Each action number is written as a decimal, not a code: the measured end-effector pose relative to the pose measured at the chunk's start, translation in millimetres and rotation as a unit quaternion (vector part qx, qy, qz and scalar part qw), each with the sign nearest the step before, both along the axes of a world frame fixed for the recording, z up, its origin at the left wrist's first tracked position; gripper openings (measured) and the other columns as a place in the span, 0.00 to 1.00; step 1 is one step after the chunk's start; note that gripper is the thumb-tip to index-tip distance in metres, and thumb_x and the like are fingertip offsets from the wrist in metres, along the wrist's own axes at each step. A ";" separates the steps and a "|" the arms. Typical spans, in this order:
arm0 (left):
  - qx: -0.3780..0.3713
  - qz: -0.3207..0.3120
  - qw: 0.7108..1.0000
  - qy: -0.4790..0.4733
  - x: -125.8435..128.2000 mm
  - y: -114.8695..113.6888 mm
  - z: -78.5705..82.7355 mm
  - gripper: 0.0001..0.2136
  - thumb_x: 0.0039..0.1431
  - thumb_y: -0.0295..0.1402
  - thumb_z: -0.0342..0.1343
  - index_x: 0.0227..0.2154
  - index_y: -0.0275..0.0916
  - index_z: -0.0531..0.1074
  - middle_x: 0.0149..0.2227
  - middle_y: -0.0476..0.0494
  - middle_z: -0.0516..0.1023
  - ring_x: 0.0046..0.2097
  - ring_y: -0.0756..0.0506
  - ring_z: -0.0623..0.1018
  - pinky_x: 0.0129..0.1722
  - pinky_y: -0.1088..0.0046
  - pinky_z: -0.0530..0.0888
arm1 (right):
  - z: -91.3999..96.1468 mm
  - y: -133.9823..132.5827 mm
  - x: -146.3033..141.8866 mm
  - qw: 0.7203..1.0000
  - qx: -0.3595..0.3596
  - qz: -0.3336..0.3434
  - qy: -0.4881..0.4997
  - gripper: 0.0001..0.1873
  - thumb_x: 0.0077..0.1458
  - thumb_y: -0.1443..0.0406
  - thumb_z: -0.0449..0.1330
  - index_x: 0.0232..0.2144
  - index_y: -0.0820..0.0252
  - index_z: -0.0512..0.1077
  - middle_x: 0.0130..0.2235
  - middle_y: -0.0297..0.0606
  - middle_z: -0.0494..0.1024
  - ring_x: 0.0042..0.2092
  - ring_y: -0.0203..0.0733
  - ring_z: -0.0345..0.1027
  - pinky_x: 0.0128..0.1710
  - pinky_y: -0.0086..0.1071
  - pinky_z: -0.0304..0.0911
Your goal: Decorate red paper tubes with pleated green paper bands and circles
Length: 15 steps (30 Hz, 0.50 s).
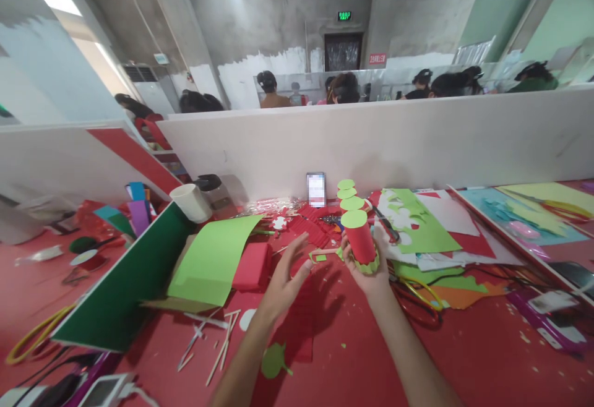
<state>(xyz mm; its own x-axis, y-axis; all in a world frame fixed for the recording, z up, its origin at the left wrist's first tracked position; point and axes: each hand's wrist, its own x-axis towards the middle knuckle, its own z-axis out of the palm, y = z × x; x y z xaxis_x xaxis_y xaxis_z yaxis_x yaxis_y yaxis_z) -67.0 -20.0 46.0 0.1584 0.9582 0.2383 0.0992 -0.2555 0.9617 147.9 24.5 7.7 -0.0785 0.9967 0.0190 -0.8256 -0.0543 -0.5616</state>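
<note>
My right hand (371, 271) grips a red paper cylinder (361, 241) upright above the red table; the cylinder has a green round cap on top and a green scalloped collar at its base. My left hand (285, 277) hovers just left of it, fingers spread, holding nothing. Several green paper discs (347, 193) lie in a row behind the cylinder. A green paper scrap (319, 257) lies between my hands, and folded red paper (315, 227) lies just beyond them.
A phone (316, 188) leans on the white partition (417, 141). A bent green sheet (213, 258), a red block (253, 266), a dark green board (125, 289), a white cup (190, 201), scissors (385, 221), wooden sticks (223, 345) and cut paper (431, 227) crowd the table. Other people sit beyond the partition.
</note>
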 end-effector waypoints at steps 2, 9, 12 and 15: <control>0.004 -0.019 0.999 -0.035 3.5 2.6 13.2 0.24 0.63 0.42 0.53 0.61 0.48 0.60 0.66 0.43 0.58 0.65 0.37 0.60 0.62 0.59 0.60 | 1.2 -0.8 1.1 0.997 -0.052 0.025 0.055 0.16 0.53 0.55 0.62 0.42 0.55 0.75 0.41 0.40 0.81 0.45 0.47 0.75 0.40 0.42 0.72; -0.145 0.023 0.959 -0.243 -13.9 31.1 30.0 0.28 0.60 0.52 0.52 0.61 0.53 0.59 0.66 0.41 0.58 0.51 0.40 0.76 0.43 0.66 0.75 | 8.7 -5.2 -9.2 0.984 -0.122 0.128 -0.025 0.14 0.55 0.59 0.60 0.43 0.56 0.75 0.33 0.35 0.83 0.33 0.43 0.78 0.32 0.34 0.74; -0.177 0.072 0.949 -0.249 -28.8 35.6 27.9 0.29 0.56 0.52 0.56 0.60 0.55 0.61 0.59 0.43 0.69 0.36 0.48 0.79 0.30 0.75 0.75 | 7.6 -6.0 -18.3 0.980 -0.091 0.163 -0.065 0.20 0.56 0.57 0.60 0.50 0.57 0.72 0.39 0.38 0.83 0.39 0.45 0.79 0.39 0.36 0.73; -0.184 0.061 0.947 -0.256 -32.8 31.0 23.9 0.30 0.54 0.48 0.61 0.59 0.56 0.61 0.50 0.44 0.76 0.35 0.48 0.80 0.30 0.75 0.75 | 4.2 -5.6 -23.4 0.979 -0.051 0.167 -0.106 0.26 0.56 0.60 0.62 0.57 0.51 0.65 0.47 0.35 0.81 0.45 0.44 0.77 0.47 0.37 0.70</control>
